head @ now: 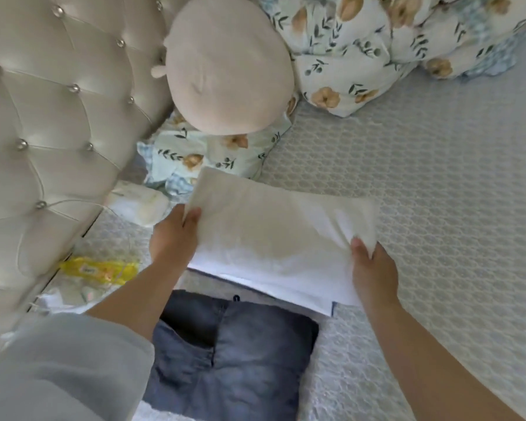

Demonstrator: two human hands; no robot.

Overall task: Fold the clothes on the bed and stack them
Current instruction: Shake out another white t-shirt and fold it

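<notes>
Both hands pinch a folded white garment (274, 235) by its ends: left hand (173, 235) has thumb on top at the left edge, right hand (372, 268) grips the right corner w/ thumb on the cloth. Garment sits over the far end of folded dark jeans (231, 357) on the bed (438, 192). Far left: tufted headboard (52, 123), yellow packet (99, 270). Behind: round beige cushion (228, 68), floral bedding (377, 47) to its right.

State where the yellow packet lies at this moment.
In the head view the yellow packet lies low on the left, on the bed at the foot of the tufted headboard, just left of the person's left forearm.
</notes>
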